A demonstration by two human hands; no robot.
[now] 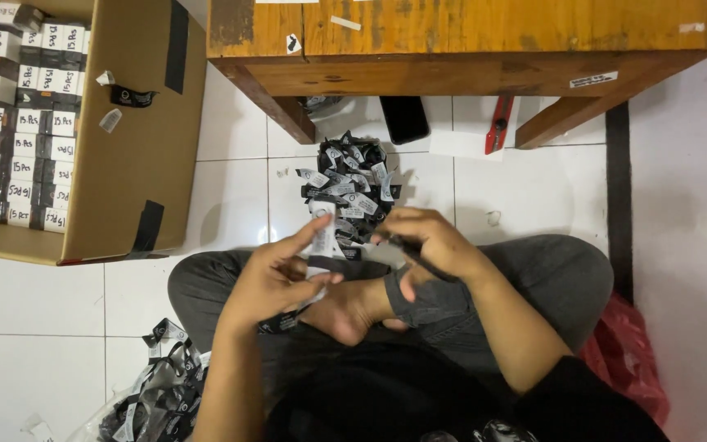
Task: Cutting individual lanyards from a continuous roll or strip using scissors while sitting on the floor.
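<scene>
I sit cross-legged on a white tiled floor. My left hand (pixel 276 278) holds a small stack of black-and-white fabric labels (pixel 321 237), thumb and fingers pinched on it, with a black strip hanging below. My right hand (pixel 423 241) is closed around a thin dark pen-like object (pixel 419 260) beside the stack. Just beyond both hands lies a heap of loose black-and-white labels (pixel 349 184) on the floor.
A low wooden table (pixel 468 57) stands ahead, with a black phone (pixel 403 119) and a red cutter (pixel 498 123) beneath it. An open cardboard box (pixel 137 139) of bundled labels sits at left. More labels in a bag (pixel 153 397) lie lower left; a red bag (pixel 628 360) right.
</scene>
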